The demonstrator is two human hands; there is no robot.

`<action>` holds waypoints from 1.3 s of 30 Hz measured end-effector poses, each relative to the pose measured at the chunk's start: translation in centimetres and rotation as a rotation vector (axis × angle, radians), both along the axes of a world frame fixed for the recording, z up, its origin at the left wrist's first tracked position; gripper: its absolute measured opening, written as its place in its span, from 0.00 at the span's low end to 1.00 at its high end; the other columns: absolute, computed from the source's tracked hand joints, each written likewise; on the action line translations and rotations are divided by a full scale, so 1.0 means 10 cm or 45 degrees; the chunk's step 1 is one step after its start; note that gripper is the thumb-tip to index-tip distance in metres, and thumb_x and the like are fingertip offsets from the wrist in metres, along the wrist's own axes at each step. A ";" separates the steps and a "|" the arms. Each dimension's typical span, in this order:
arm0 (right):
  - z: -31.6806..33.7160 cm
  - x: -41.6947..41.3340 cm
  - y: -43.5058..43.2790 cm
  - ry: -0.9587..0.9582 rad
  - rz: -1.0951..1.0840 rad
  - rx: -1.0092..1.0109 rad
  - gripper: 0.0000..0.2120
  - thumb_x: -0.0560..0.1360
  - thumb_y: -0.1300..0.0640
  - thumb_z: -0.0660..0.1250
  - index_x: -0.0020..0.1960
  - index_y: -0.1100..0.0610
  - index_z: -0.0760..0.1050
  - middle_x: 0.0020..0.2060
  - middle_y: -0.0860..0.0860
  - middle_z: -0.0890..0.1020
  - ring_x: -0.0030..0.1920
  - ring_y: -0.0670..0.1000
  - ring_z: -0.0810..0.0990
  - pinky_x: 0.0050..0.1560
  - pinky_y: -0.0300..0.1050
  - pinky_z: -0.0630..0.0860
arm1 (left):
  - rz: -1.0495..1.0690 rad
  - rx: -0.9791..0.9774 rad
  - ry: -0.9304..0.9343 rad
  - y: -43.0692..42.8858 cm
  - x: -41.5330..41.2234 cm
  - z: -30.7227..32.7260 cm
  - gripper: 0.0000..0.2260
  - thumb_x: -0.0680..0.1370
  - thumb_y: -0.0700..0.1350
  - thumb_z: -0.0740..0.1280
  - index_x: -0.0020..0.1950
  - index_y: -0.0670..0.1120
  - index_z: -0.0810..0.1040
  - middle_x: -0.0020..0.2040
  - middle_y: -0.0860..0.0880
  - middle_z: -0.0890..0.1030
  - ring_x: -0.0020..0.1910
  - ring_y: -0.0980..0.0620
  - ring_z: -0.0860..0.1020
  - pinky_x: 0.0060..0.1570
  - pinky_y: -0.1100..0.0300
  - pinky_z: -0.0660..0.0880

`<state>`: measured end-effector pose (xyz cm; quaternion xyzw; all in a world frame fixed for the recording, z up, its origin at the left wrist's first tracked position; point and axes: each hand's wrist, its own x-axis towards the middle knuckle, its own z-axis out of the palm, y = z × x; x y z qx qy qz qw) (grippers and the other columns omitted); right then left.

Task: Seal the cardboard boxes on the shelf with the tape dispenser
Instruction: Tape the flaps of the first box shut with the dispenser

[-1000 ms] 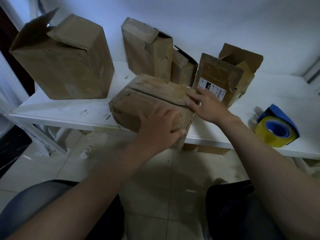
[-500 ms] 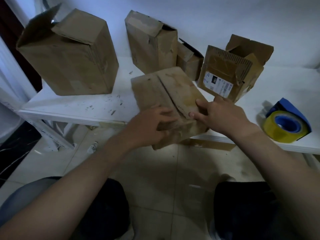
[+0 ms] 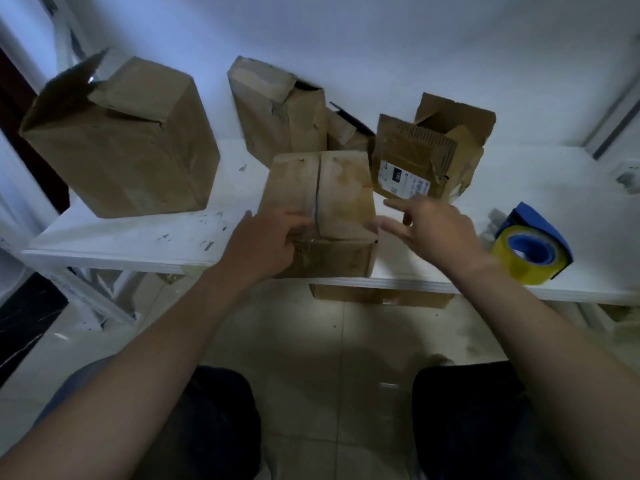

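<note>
Change: you are finishing a turn of the small box [image 3: 343, 195]; half a second ago it sat skewed with both hands on it, and now its top seam is running straight away from you and your right hand has come off.
Left hand [image 3: 263, 244]: it is gripping the box's near left corner, fingers curled over the left flap close to the seam and holding it down.
Right hand [image 3: 433, 230]: it is hovering just beside the box's right edge with fingers spread and apart, holding nothing.
Small box: it is sitting at the front edge of the shelf [image 3: 121, 244], flaps shut but showing no fresh tape on the seam.
Tape dispenser [image 3: 530, 251]: the blue holder with its yellow roll is lying untouched on the shelf to your right, well apart from the box.
Behind: a labelled open box [image 3: 415, 157] is standing just beyond the small box, a large box [image 3: 121, 140] is standing far left, and a tall box [image 3: 277, 109] is leaning by the wall, all with flaps up.
Risk, flaps: if you are easing your left hand while reaching for the dispenser, the flaps are likely springing open and the seam gaping.
Risk, edge: the box is sitting so near the front lip that a pull of tape toward you could be dragging it off the shelf.
Risk, neighbour: a wide reach could be knocking the labelled open box.
</note>
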<state>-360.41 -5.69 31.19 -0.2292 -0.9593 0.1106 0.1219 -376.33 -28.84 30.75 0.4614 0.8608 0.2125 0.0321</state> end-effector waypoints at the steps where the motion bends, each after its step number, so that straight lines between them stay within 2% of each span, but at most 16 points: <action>1: 0.02 0.09 0.14 0.084 -0.055 0.014 0.29 0.76 0.27 0.57 0.69 0.42 0.75 0.52 0.50 0.83 0.52 0.57 0.81 0.45 0.52 0.79 | -0.053 0.033 0.004 0.08 0.08 0.04 0.25 0.75 0.36 0.65 0.71 0.53 0.75 0.73 0.50 0.73 0.70 0.45 0.71 0.71 0.41 0.67; 4: -0.06 0.46 0.61 0.071 -0.244 0.128 0.28 0.79 0.37 0.61 0.76 0.43 0.63 0.53 0.55 0.82 0.52 0.61 0.79 0.45 0.55 0.80 | -0.224 0.011 0.015 0.44 0.37 0.11 0.26 0.75 0.40 0.65 0.73 0.53 0.73 0.71 0.49 0.74 0.67 0.46 0.72 0.69 0.46 0.69; 7: -0.30 0.85 1.01 -0.164 -0.588 0.078 0.35 0.80 0.42 0.62 0.81 0.50 0.51 0.67 0.62 0.70 0.65 0.69 0.68 0.56 0.62 0.74 | -0.242 -0.042 0.016 0.81 0.57 0.05 0.24 0.77 0.41 0.64 0.73 0.54 0.73 0.72 0.52 0.72 0.70 0.50 0.69 0.71 0.49 0.66; 10: -0.53 1.14 1.29 -0.174 -0.849 -0.112 0.36 0.79 0.42 0.63 0.80 0.55 0.51 0.70 0.65 0.63 0.68 0.69 0.63 0.62 0.64 0.69 | -0.233 -0.189 0.047 1.16 0.73 -0.05 0.24 0.78 0.39 0.61 0.72 0.57 0.71 0.76 0.54 0.67 0.76 0.50 0.61 0.75 0.38 0.57; 12: -0.67 1.25 1.41 -0.119 -0.916 -0.328 0.37 0.79 0.44 0.66 0.78 0.58 0.52 0.71 0.65 0.61 0.67 0.70 0.64 0.65 0.63 0.67 | -0.194 -0.344 0.075 1.32 0.85 -0.09 0.25 0.79 0.40 0.59 0.73 0.60 0.69 0.78 0.55 0.63 0.79 0.48 0.54 0.73 0.27 0.43; 14: -0.78 1.32 1.49 0.000 -0.970 -0.501 0.33 0.79 0.47 0.68 0.75 0.61 0.58 0.69 0.67 0.63 0.63 0.72 0.68 0.64 0.63 0.68 | -0.148 -0.409 0.097 1.43 0.96 -0.11 0.24 0.80 0.41 0.58 0.73 0.60 0.68 0.79 0.56 0.61 0.80 0.48 0.51 0.69 0.24 0.35; 17: -0.79 1.37 1.54 0.116 -0.968 -0.569 0.20 0.78 0.56 0.67 0.66 0.64 0.69 0.60 0.66 0.74 0.50 0.65 0.75 0.52 0.55 0.74 | -0.095 -0.415 0.075 1.50 1.05 -0.11 0.22 0.80 0.42 0.58 0.72 0.60 0.69 0.78 0.56 0.63 0.80 0.48 0.52 0.67 0.25 0.32; 20: -0.69 1.42 1.50 0.231 -0.923 -0.660 0.18 0.73 0.59 0.72 0.59 0.58 0.70 0.50 0.59 0.80 0.40 0.60 0.81 0.44 0.53 0.79 | -0.071 -0.403 0.070 1.53 1.06 -0.09 0.22 0.81 0.41 0.58 0.72 0.59 0.70 0.77 0.56 0.65 0.79 0.48 0.54 0.70 0.26 0.36; 22: -0.61 1.46 1.44 0.291 -0.878 -0.675 0.20 0.72 0.60 0.74 0.59 0.55 0.70 0.48 0.56 0.80 0.39 0.59 0.82 0.42 0.52 0.79 | -0.063 -0.338 0.086 1.54 1.04 -0.06 0.21 0.81 0.41 0.59 0.71 0.58 0.71 0.76 0.54 0.67 0.78 0.48 0.59 0.74 0.29 0.48; 24: -0.51 1.48 1.38 0.360 -0.794 -0.611 0.20 0.71 0.63 0.74 0.59 0.54 0.72 0.48 0.53 0.80 0.43 0.57 0.79 0.43 0.49 0.74 | -0.070 -0.206 0.092 1.56 1.03 -0.02 0.19 0.81 0.43 0.60 0.71 0.56 0.73 0.75 0.52 0.70 0.74 0.48 0.66 0.73 0.39 0.63; 26: -0.38 1.48 1.29 0.447 -0.703 -0.550 0.19 0.70 0.64 0.75 0.56 0.53 0.73 0.46 0.51 0.81 0.43 0.56 0.80 0.44 0.49 0.75 | -0.070 -0.060 0.039 1.60 1.05 0.04 0.18 0.81 0.43 0.61 0.71 0.53 0.74 0.72 0.51 0.74 0.69 0.49 0.72 0.67 0.50 0.71; 29: -0.19 1.42 1.11 0.513 -0.595 -0.452 0.18 0.70 0.63 0.74 0.55 0.52 0.73 0.45 0.50 0.81 0.42 0.56 0.81 0.44 0.49 0.78 | 0.051 0.126 -0.345 1.65 1.11 0.14 0.15 0.82 0.45 0.63 0.67 0.51 0.78 0.66 0.51 0.78 0.62 0.51 0.77 0.60 0.56 0.75; 31: -0.06 1.36 0.98 0.581 -0.539 -0.431 0.17 0.70 0.62 0.74 0.54 0.51 0.71 0.44 0.49 0.80 0.40 0.53 0.80 0.40 0.46 0.76 | 0.176 0.175 -0.786 1.65 1.15 0.20 0.13 0.82 0.49 0.64 0.66 0.50 0.78 0.62 0.52 0.81 0.58 0.51 0.79 0.53 0.56 0.76; 34: 0.13 1.22 0.77 0.699 -0.441 -0.420 0.16 0.72 0.62 0.73 0.53 0.51 0.70 0.43 0.45 0.78 0.40 0.46 0.79 0.37 0.40 0.72 | 0.327 0.248 -1.471 1.55 1.19 0.28 0.16 0.82 0.57 0.62 0.63 0.48 0.78 0.54 0.51 0.84 0.48 0.52 0.83 0.35 0.61 0.72; 36: 0.22 1.14 0.66 0.753 -0.384 -0.437 0.16 0.72 0.62 0.73 0.53 0.51 0.70 0.42 0.43 0.78 0.41 0.45 0.80 0.38 0.39 0.73 | 0.345 0.389 -1.728 1.47 1.16 0.30 0.18 0.81 0.59 0.63 0.61 0.48 0.80 0.56 0.49 0.84 0.48 0.52 0.83 0.34 0.61 0.70; 39: 0.30 1.01 0.50 0.775 -0.301 -0.465 0.16 0.72 0.61 0.74 0.54 0.52 0.71 0.46 0.45 0.80 0.42 0.39 0.78 0.38 0.33 0.72 | 0.366 0.547 -1.903 1.31 1.10 0.33 0.18 0.78 0.60 0.67 0.59 0.51 0.82 0.55 0.49 0.81 0.48 0.50 0.81 0.38 0.59 0.70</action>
